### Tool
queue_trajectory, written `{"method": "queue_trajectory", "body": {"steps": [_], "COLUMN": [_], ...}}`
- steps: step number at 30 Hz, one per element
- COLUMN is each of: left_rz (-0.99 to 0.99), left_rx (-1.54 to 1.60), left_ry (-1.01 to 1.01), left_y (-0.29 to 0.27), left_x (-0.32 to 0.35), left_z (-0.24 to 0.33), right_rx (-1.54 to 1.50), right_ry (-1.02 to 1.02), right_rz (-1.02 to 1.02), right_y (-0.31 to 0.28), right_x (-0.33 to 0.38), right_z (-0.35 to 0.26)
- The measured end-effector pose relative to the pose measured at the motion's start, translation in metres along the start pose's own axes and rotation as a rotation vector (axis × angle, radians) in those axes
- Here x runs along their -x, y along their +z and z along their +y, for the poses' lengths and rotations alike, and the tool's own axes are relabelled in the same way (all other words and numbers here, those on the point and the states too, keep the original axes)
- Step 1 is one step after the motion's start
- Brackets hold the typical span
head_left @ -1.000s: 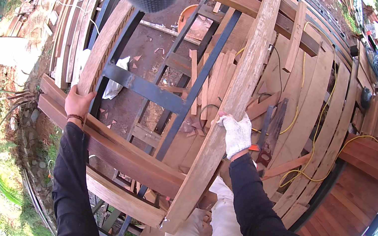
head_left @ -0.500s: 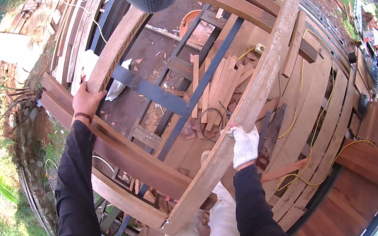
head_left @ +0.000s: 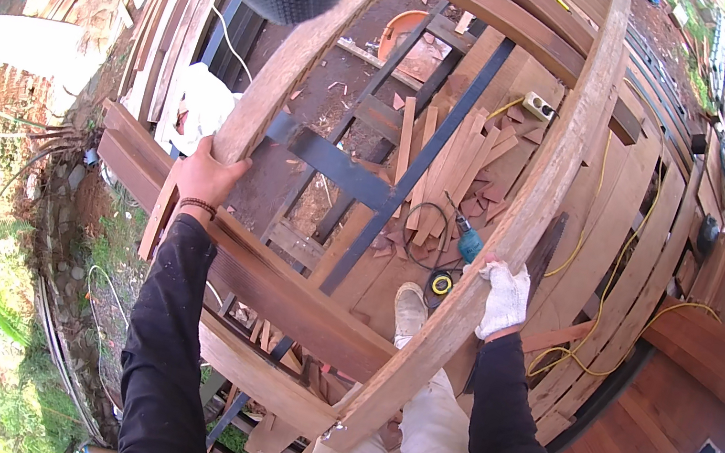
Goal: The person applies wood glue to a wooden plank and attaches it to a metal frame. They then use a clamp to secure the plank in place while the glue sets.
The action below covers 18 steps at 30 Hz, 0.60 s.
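Note:
A frame of wooden rails and crosspieces lies across the space before me. My left hand (head_left: 210, 176), bare with a dark bracelet, is closed round the near end of the left rail (head_left: 302, 63), just above a dark brown beam (head_left: 301, 301). A white work glove covers my right hand (head_left: 505, 298), which grips the long right rail (head_left: 554, 175) from its outer side. Below the beam, a paler crosspiece (head_left: 265, 367) meets the near end of the right rail. A short reddish-brown piece of wood (head_left: 159, 212) hangs by my left wrist.
Dark steel bars (head_left: 453, 116) run beneath the frame. On the boards below lie a teal drill (head_left: 468, 242), a tape measure (head_left: 441, 284), offcuts (head_left: 455, 170) and a socket block (head_left: 539, 107). A yellow cord (head_left: 605, 287) snakes over planks at right. An orange bucket (head_left: 403, 28) stands farther off.
Both hands and the rails now sit farther right in the view, still gripped. The left rail's far part has swung up and right. The drill and tape measure have come into sight.

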State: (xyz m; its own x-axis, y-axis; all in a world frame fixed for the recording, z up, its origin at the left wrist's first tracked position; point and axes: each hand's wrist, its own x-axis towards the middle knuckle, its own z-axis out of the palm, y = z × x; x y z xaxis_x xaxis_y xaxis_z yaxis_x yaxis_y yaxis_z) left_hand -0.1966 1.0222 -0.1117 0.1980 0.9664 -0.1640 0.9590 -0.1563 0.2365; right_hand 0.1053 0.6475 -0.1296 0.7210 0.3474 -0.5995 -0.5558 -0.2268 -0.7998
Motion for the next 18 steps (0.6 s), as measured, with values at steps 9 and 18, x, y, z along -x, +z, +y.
{"method": "queue_trajectory", "body": {"steps": [9,18], "left_rz": [0.031,-0.031], "left_rx": [-0.040,0.014], "left_ry": [0.042,0.002], "left_y": [0.015,0.026], "left_x": [0.021,0.049], "left_z": [-0.004,-0.003], "right_rx": [0.010,0.246], "right_ry": [0.049,-0.033], "right_rz": [-0.041,0.041], "right_y": [-0.016,-0.039], "right_x": [-0.002,-0.008], "right_z": [-0.003,-0.003]}}
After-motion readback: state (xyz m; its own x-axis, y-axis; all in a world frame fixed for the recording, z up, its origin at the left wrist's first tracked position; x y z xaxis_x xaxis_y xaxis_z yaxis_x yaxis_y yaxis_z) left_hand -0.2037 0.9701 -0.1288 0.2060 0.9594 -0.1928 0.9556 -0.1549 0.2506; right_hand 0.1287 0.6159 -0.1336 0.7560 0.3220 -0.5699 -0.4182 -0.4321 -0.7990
